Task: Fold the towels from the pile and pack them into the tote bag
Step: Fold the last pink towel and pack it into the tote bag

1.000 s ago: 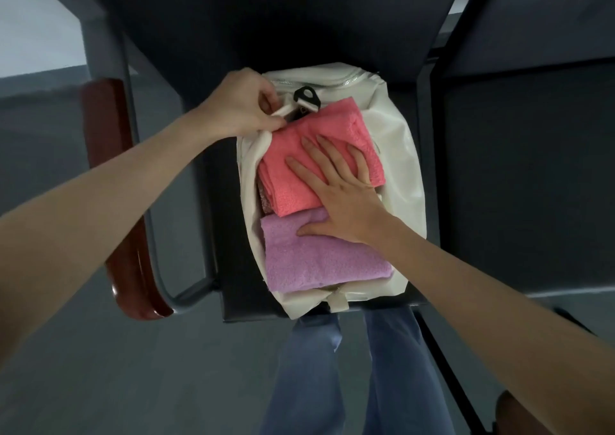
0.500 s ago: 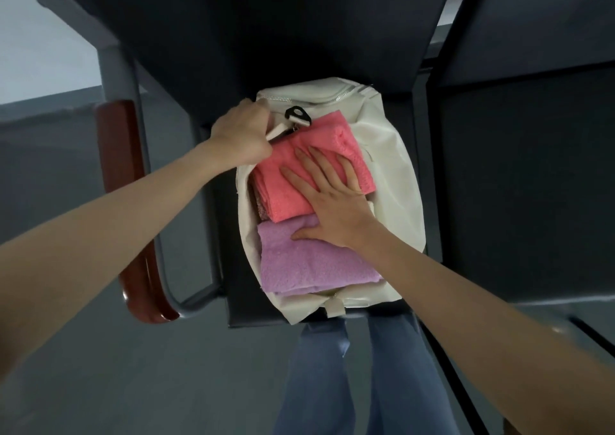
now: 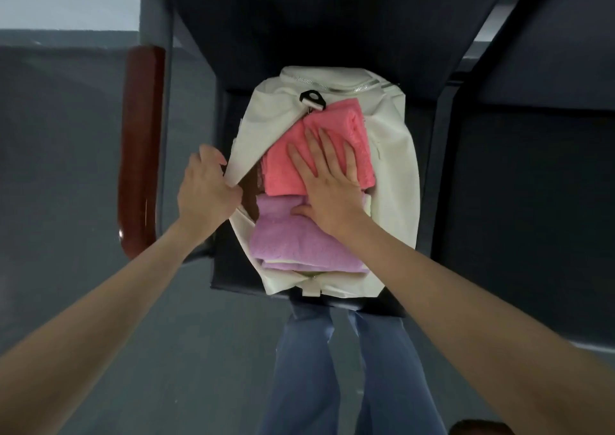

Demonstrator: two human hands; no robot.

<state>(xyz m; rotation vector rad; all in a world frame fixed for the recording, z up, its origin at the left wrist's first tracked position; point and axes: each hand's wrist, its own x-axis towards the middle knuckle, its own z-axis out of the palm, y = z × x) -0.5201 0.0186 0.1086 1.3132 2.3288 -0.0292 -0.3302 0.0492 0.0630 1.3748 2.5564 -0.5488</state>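
A cream tote bag [image 3: 396,175] lies open on a dark chair seat. Inside it a folded coral-pink towel [image 3: 283,168] lies toward the far end and a folded lilac towel [image 3: 286,238] toward the near end, with other folded edges showing beneath. My right hand [image 3: 327,185] lies flat with straight fingers on the pink towel, its thumb on the lilac one. My left hand [image 3: 206,188] grips the bag's left rim and holds it outward. A black zipper pull [image 3: 312,99] sits at the far end of the opening.
The dark chair [image 3: 233,268] has a red-brown wooden armrest [image 3: 141,148] on the left and a tall dark backrest behind the bag. Another dark seat [image 3: 532,185] adjoins on the right. My legs in blue jeans [image 3: 332,368] stand at the chair's front edge on grey floor.
My left hand has left the far corner near the zipper pull and now grips the bag's left rim lower down. My right hand stays pressed on the towels.
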